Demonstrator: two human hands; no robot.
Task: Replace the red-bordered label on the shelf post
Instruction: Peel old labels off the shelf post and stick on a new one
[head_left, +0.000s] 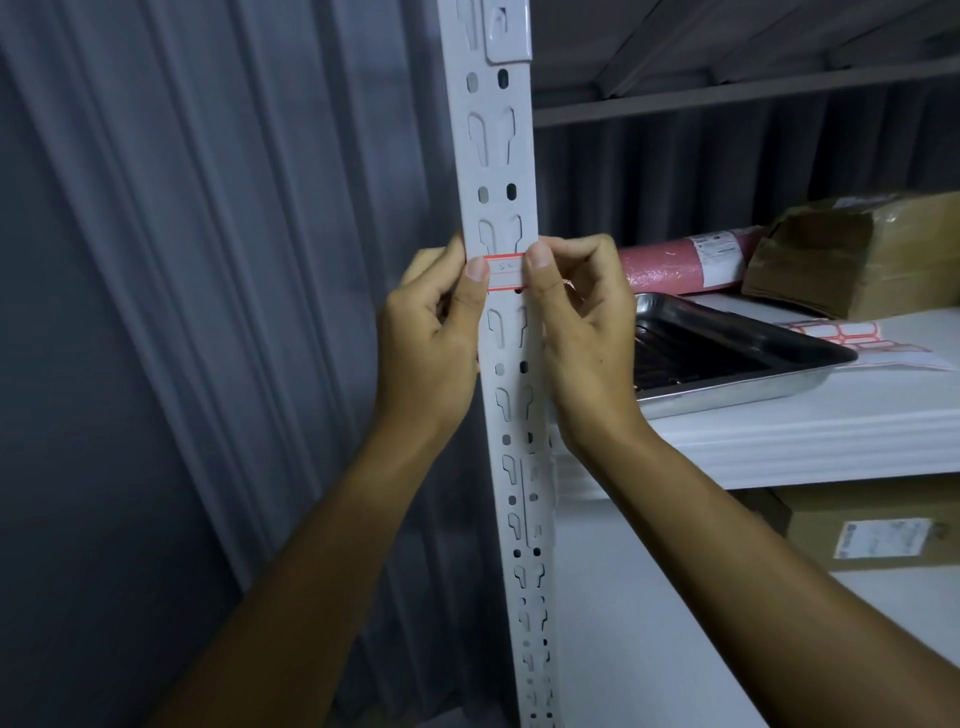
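Shelf post (498, 364): white perforated steel upright, rigid, runs the height of the view; it will not give under thumb pressure, so it serves as a firm backing. White shelf (779, 431) to its right carries the loose stock. Brown taped parcel (852, 249) at the back, contents sealed, not visible. Pink roll (685, 260) lies beside it, wrapped, with a printed sticker. Metal tray (727, 353) near the post: shallow, shiny rim, dark ribbed inside, apparently nothing in it. Sheet of spare red-bordered stickers (841, 335) lies flat, just behind the tray. Lower shelf holds a cardboard box (872, 535), closed. Left hand (431, 332) curls round the post's left edge, thumb pressed flat on the label's left end. Right hand (576, 322) does likewise from the right, thumb on the right end, fingers loosely curled behind. Red-bordered label (505, 272): small paper sticker across the post's front face at mid-height, faint handwriting on it. Judgement: featherlight, limp, tears easily, adhesive back; best taken by a corner or an end and peeled slowly, or smoothed from the middle outward.
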